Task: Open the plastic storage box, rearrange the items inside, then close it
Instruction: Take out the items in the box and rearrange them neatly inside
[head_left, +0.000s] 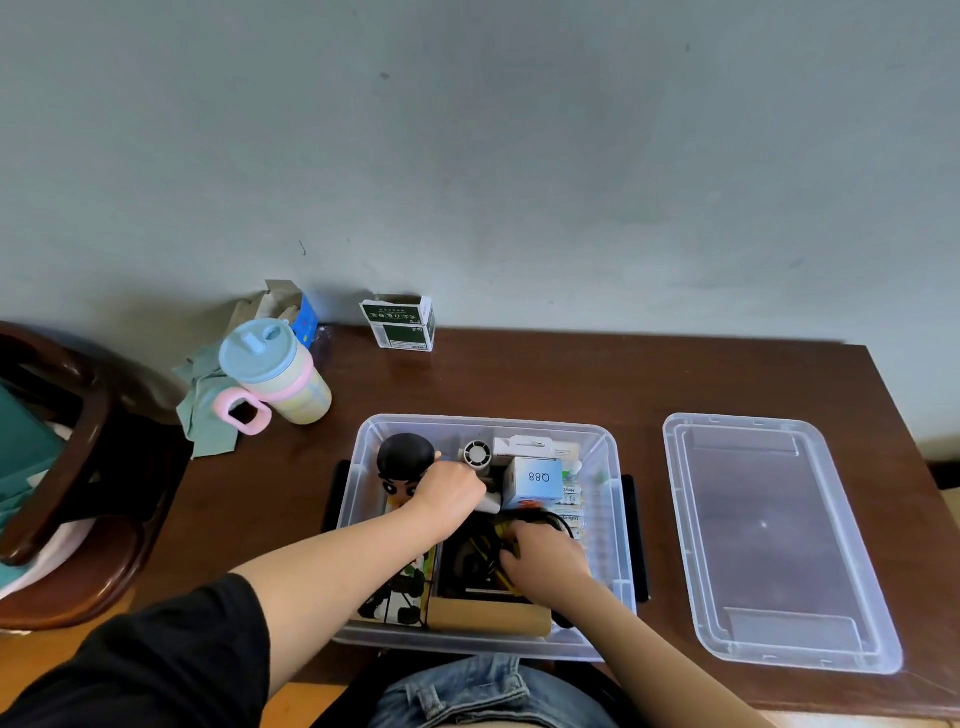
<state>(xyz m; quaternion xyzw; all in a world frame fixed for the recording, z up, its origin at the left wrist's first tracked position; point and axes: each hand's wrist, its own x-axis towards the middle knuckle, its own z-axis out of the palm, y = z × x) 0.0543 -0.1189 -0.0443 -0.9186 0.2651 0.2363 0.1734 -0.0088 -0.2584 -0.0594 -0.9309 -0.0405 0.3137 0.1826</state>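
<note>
The clear plastic storage box (608, 519) stands open on the brown table near its front edge. Its clear lid (774, 540) lies flat on the table to the right. Inside the box are a black-haired figurine (404, 460), a small white fan (477, 455), a pale blue box marked 880 (537, 480), a cardboard box (488, 616) and black cables (470, 558). My left hand (451, 491) is inside the box with fingers curled round a white object beside the figurine. My right hand (545, 558) grips the black and yellow cables in the middle.
A pastel cup with a blue lid and pink handle (275, 376) stands at the table's back left on a green cloth (200, 410). A green-and-white carton (402, 322) and a torn blue box (298, 312) stand against the wall. A dark wooden chair (78, 467) is at the left.
</note>
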